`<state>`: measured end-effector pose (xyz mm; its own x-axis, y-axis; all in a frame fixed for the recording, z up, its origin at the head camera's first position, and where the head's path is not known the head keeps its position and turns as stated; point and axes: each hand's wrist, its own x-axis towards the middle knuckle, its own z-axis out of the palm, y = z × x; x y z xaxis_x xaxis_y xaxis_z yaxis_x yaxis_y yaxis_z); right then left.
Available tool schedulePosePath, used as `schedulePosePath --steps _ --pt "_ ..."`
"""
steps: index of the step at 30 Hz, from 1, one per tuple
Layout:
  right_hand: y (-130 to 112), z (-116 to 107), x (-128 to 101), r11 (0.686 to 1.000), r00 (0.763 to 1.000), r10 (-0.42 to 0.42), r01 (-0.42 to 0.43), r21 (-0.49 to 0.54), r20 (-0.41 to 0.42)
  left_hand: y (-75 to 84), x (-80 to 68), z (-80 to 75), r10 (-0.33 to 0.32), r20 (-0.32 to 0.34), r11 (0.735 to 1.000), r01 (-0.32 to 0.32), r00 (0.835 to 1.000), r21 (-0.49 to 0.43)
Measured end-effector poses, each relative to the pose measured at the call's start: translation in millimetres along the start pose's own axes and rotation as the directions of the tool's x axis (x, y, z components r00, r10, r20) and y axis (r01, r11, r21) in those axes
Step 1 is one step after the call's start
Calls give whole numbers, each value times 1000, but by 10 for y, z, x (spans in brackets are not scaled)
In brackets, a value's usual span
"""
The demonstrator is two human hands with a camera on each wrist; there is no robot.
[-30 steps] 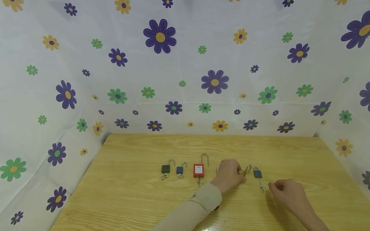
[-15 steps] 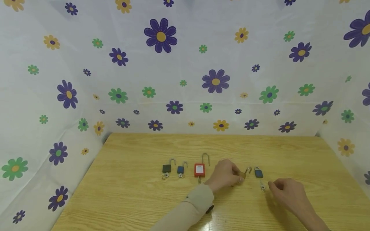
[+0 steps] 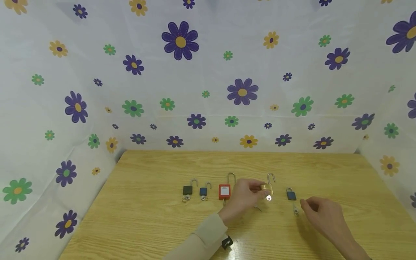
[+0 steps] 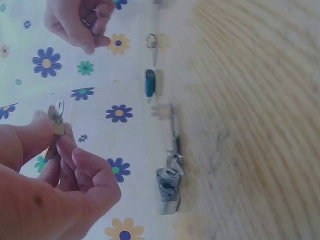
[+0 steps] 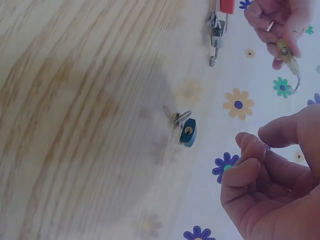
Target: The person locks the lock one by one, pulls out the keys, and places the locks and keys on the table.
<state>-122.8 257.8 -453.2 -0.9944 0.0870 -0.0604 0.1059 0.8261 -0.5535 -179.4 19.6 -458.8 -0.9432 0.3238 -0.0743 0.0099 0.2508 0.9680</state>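
Between thumb and fingers, my left hand [image 3: 245, 196] pinches a brass padlock [image 3: 268, 188] with its shackle open and pointing up. At its lower edge shines a small holed piece [image 3: 268, 198] that looks like a key head. My right hand [image 3: 325, 216] has loosely curled fingers with nothing visible between them. Left of it lies a blue padlock [image 3: 291, 195], its shackle appearing closed, with keys [image 3: 295, 210] in front. A silver padlock with keys [image 4: 169, 192] shows in the left wrist view; in the head view my left hand mostly hides it.
A black padlock [image 3: 187, 190], a small blue padlock [image 3: 203, 191] and a red padlock [image 3: 224, 191] lie to the left on the wooden table [image 3: 146, 224], shackles open, keys at their lower ends. A flowered cloth [image 3: 208, 72] rises behind and at both sides.
My left hand has drawn back slightly left and turned the brass padlock from slanting right to upright, showing its front. My right hand has hardly moved.
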Motion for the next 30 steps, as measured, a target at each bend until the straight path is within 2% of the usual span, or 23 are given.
schedulePosePath --steps 2,6,9,13,17,19,22,27,30 --pt "-42 -1 -17 1000 1000 0 0 18 -2 16 -21 -22 -5 -10 1000 5 1000 -3" --pt "-122 -2 -42 998 1000 -10 11 62 -25 21 -52 -47 18 13 998 -18 1000 55" --pt "-189 5 -61 996 996 -36 43 84 -79 18 -86 -63 71 49 987 -77 996 141" --pt "-304 17 -85 982 978 -100 127 139 -182 10 -124 -73 170 87 947 -187 982 260" --pt "-415 33 -94 951 947 -183 239 196 -265 8 -167 -68 210 132 909 -243 969 338" --pt "-460 43 -98 938 932 -213 279 204 -294 10 -188 -61 215 151 899 -256 965 354" --pt "-520 53 -97 931 920 -238 307 196 -313 19 -222 -56 226 164 899 -270 960 346" --pt "-594 62 -87 934 926 -241 303 189 -291 23 -264 -55 249 152 900 -287 956 329" --pt "-618 67 -81 935 932 -243 299 193 -269 17 -276 -50 267 146 890 -301 953 343"
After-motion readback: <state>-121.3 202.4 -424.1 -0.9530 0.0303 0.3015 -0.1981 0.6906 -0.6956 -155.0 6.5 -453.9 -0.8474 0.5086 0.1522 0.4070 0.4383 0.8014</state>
